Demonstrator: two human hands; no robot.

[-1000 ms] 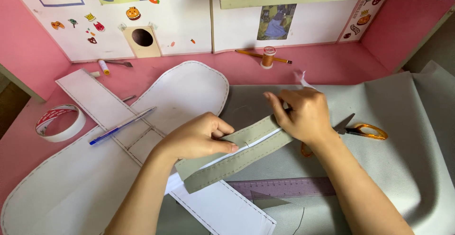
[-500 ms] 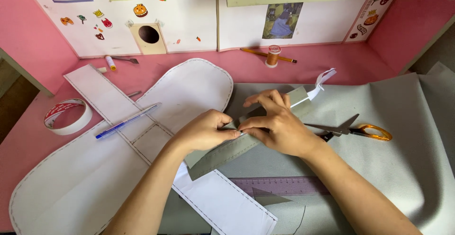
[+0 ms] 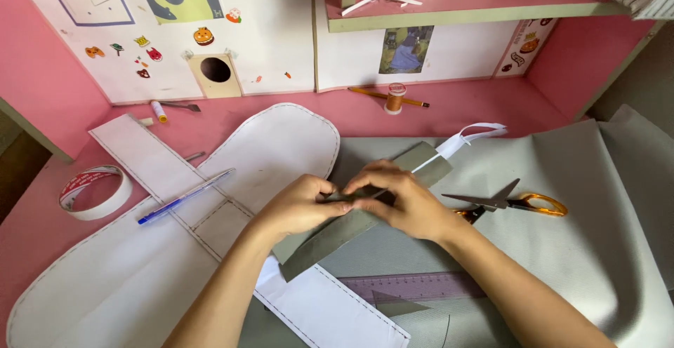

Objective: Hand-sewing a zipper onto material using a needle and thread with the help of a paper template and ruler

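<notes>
A long grey fabric strip [image 3: 335, 237] lies diagonally across the pink desk. My left hand [image 3: 298, 206] and my right hand [image 3: 400, 201] both pinch it near its middle, fingertips meeting. The strip's upper end [image 3: 428, 162] carries a white tape tail [image 3: 472, 137]. Under the strip lies a white paper pattern [image 3: 140, 271] with stitched-line markings, and a large grey fabric sheet [image 3: 590, 243] spreads to the right.
Orange-handled scissors [image 3: 516, 203] lie on the grey sheet right of my hands. A purple ruler [image 3: 414, 286] sits below. A blue pen [image 3: 184, 196] rests on the pattern, a tape roll [image 3: 95, 192] at left, a thread spool [image 3: 396, 98] and pencil at the back.
My right hand has slid left down the strip from its upper end to meet my left hand at the middle. The white tape tail is now uncovered.
</notes>
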